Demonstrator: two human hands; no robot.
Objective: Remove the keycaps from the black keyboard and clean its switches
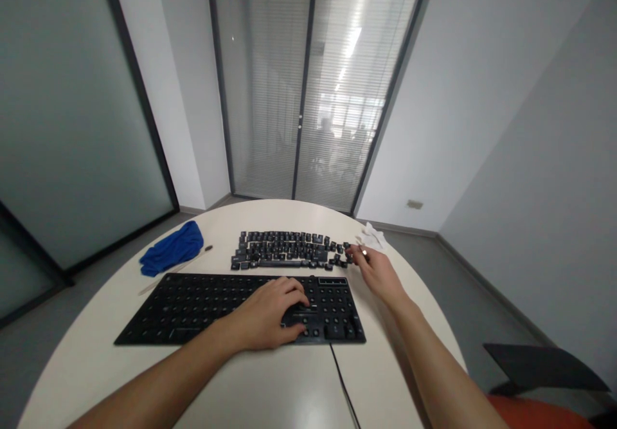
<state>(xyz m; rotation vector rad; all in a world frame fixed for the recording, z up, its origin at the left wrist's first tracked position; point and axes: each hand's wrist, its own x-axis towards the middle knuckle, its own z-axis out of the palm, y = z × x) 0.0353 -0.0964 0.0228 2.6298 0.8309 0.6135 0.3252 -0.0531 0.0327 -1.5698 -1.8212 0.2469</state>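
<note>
A black keyboard (207,303) lies across the table in front of me, most of its keys without caps, with a few caps at its lower right. My left hand (272,313) rests on its right half, thumb and fingers apart, hiding the keys beneath. Beyond the keyboard, loose black keycaps (284,249) are laid out in rows. At the right end of these rows is my right hand (369,265), its fingertips pinched together at a small keycap, which the fingers partly hide. A dark spot shows by its knuckles.
A blue cloth (173,249) lies at the left beside a thin stick with a dark tip (208,248). Crumpled white tissue (373,236) sits behind my right hand. The keyboard's cable (343,381) runs toward me over the round white table (250,390). A chair (544,368) stands at the right.
</note>
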